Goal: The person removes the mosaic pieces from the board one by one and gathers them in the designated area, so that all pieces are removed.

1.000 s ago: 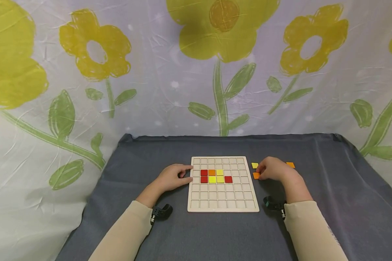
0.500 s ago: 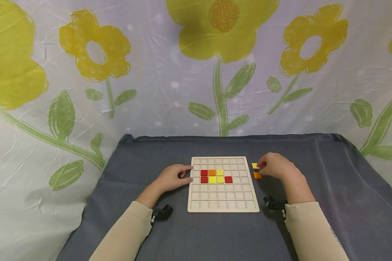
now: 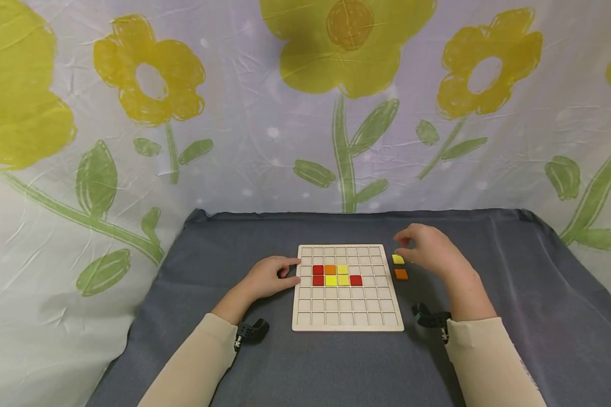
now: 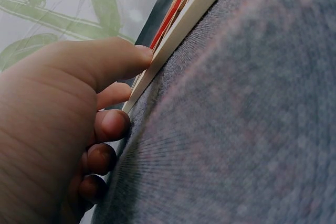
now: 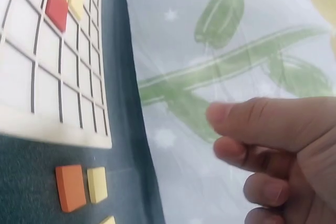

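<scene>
In the head view, the left hand [image 3: 265,277], fingers relaxed, touches the left edge of the gridded board [image 3: 346,305]; the right hand [image 3: 430,251], empty as far as shows, hovers near a yellow tile [image 3: 397,259] and an orange tile [image 3: 401,274], loose on the surface [image 3: 305,367] right of the board. A stray brush could scatter them. In the left wrist view, the thumb [image 4: 139,59] meets the board's edge; a sideways push might skid it over the cloth [image 4: 236,108] (finely ribbed). In the right wrist view, the tiles look flat, smooth and square, the board pale and wood-like
</scene>
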The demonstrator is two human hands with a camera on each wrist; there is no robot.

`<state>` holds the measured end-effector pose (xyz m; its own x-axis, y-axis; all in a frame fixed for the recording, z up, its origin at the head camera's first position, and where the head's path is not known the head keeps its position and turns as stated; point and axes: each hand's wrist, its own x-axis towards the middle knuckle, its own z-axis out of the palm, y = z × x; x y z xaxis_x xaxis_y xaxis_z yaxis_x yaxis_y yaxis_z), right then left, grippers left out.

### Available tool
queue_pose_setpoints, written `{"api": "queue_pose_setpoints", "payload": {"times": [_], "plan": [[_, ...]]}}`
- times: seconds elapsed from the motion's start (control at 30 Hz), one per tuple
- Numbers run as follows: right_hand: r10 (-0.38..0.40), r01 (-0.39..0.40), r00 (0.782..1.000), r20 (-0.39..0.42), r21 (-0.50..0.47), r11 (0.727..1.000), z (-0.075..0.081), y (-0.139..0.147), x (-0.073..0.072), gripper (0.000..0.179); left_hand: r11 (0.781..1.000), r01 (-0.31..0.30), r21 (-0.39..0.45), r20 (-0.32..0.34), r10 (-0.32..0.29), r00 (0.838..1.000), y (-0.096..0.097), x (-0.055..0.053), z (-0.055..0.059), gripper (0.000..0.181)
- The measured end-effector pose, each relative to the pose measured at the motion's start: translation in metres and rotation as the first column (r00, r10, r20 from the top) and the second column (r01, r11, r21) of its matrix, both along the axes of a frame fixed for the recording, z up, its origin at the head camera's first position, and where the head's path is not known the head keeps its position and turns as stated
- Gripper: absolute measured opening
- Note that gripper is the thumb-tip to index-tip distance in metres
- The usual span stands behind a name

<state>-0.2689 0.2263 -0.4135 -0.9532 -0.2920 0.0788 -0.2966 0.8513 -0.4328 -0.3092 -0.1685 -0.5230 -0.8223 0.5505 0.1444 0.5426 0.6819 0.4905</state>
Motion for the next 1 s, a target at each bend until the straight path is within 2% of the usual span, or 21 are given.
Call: {"api": "queue_pose_setpoints", "payload": {"times": [0.27,0.53,0.67,1.0], "plan": [[0.035,-0.036,0.992,-0.119,0.000,0.999,-0.001,-0.017,0.003,0.036,1.000,-0.005,-0.006,0.006,0.005,1.000,0.000,0.000,0.000,0.051],[0.070,-0.076,0.987,-0.142,-0.036,0.996,-0.009,-0.038,0.005,0.040,1.000,-0.009,-0.007,0.009,0.009,1.000,-0.001,0.000,-0.002,0.051],[0.101,-0.106,0.983,-0.152,-0.021,0.994,-0.015,-0.048,0.004,0.039,1.000,-0.012,-0.015,0.006,0.012,1.000,0.000,0.000,-0.001,0.051],[0.165,-0.164,0.979,-0.120,0.015,0.986,-0.033,-0.068,0.004,0.041,1.000,-0.008,-0.006,0.014,0.008,1.000,0.000,0.000,0.000,0.051]]}}
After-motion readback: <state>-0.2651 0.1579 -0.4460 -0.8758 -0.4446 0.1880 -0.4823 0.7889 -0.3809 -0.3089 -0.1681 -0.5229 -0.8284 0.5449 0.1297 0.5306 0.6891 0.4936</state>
